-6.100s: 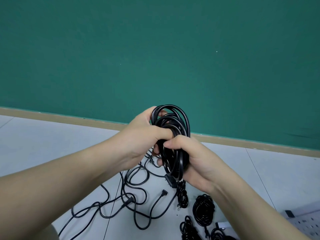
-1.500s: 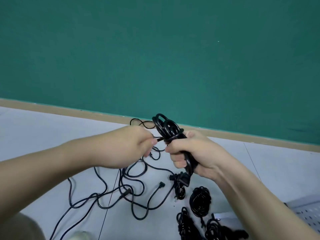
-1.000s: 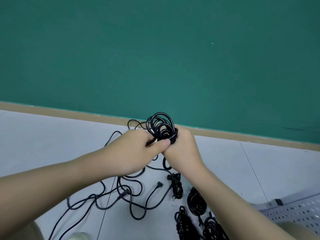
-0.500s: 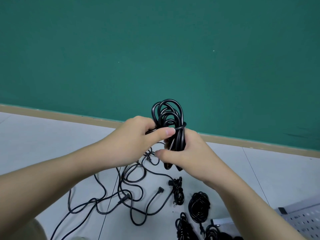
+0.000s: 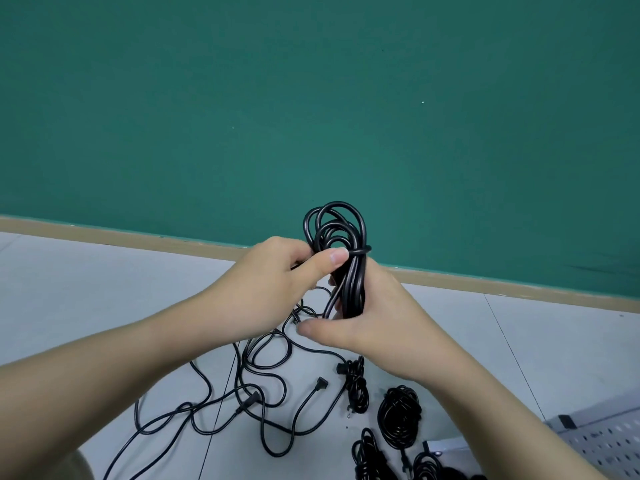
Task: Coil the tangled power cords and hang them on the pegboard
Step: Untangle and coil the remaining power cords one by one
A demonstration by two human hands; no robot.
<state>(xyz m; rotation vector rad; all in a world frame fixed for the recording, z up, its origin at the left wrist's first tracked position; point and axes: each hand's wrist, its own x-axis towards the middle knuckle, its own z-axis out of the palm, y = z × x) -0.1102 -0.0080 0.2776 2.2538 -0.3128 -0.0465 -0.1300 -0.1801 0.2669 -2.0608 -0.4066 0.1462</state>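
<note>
Both forearms reach forward, left grip (image 5: 277,282) and right grip (image 5: 374,317) curled, meeting.

Both forearms bare, no sleeves; left hand (image 5: 273,289), right hand (image 5: 377,327) seemingly ringless

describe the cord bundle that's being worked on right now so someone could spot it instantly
Look at the green wall, then down to its tan baseboard. There both hands grip a coiled black cord. Unlike the coils and tangled cords on the floor, it is held aloft.
</note>
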